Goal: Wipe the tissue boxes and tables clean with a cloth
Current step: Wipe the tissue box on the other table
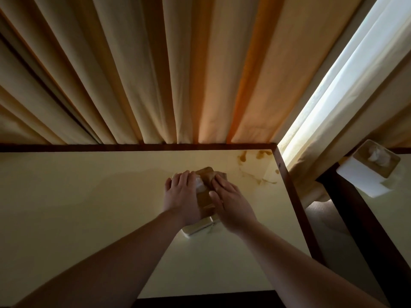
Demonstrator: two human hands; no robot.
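With both hands on the tissue box (203,197), left hand (181,196) and right hand (231,204) lie flat, fingers straight; brown stains (251,165) just beyond the fingertips could smear; no cloth visible.

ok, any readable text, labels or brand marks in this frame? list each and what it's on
None readable.
Tissue box under both hands: no print shows on its lid.
Second tissue box on the right table: no print visible.
Near table: only brown stains, no lettering.
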